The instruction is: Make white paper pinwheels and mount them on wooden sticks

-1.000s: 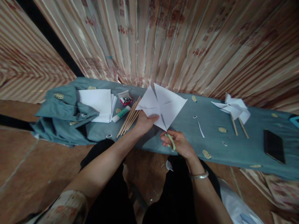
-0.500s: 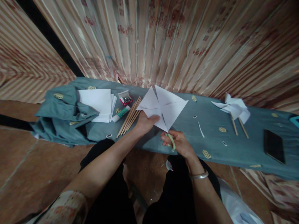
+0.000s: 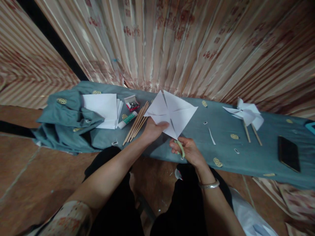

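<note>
My left hand [image 3: 153, 130] pinches the white paper square [image 3: 171, 113] at its near edge, holding it up over the blue cloth [image 3: 221, 147]. My right hand [image 3: 188, 151] is closed around green-handled scissors [image 3: 180, 149], blades seemingly at the lower corner, though they are mostly hidden. Best to keep the sheet taut and stop each diagonal cut short of the centre.

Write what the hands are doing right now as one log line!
left hand: holds white paper square | right hand: grips green-handled scissors at paper's lower corner | nearby: wooden sticks, glue stick, finished pinwheel
</note>
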Demonstrator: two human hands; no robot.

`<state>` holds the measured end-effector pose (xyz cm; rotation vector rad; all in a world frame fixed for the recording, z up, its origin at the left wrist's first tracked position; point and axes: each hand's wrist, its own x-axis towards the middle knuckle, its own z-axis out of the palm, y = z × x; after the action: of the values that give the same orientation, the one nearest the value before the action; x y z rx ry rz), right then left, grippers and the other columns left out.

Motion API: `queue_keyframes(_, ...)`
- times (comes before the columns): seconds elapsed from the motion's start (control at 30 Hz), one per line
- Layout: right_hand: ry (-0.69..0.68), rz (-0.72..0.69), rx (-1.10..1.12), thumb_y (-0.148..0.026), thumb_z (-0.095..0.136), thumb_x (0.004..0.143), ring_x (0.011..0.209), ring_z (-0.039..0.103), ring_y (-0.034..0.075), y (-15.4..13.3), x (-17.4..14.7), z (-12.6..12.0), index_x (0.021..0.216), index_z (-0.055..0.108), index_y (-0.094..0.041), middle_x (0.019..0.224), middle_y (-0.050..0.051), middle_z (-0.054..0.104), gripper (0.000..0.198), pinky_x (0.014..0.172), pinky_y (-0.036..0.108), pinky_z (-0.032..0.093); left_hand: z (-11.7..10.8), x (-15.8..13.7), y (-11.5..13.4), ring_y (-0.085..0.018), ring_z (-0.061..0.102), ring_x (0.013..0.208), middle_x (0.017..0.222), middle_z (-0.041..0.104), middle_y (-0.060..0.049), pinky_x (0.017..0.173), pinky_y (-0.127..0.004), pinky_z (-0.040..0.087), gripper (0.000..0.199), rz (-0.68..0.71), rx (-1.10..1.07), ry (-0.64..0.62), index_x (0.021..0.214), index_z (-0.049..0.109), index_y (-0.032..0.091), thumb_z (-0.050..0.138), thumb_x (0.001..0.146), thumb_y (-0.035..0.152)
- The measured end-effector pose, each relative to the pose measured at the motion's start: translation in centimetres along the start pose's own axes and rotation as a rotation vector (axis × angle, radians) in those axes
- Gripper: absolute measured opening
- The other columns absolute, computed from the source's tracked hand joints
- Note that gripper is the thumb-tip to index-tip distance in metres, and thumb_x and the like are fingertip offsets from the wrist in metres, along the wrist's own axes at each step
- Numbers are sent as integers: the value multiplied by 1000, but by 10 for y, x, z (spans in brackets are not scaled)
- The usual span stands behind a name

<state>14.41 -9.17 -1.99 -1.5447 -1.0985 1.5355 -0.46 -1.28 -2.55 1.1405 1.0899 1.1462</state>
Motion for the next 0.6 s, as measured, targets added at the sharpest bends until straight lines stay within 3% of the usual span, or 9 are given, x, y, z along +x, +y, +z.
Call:
queue_keyframes(0.13, 9, -13, -21, -57, 83, 53, 49, 52, 9, 4, 0, -2, 70, 69, -17, 53, -1, 61, 46, 45, 21, 37, 2, 1, -7, -20, 65, 80, 81, 70, -4, 78, -34, 55, 18, 18, -10, -25, 77, 65, 14, 70, 60, 17)
queue_keyframes(0.6, 34, 16, -33, -59, 84, 47, 47, 51, 9, 0, 0, -1, 65, 68, -16, 51, -1, 60, 49, 45, 21, 36, 2, 0, -8, -19, 64, 76, 83, 70, -4, 73, -32, 54, 23, 19, -22, -35, 81, 65, 15, 70, 58, 18)
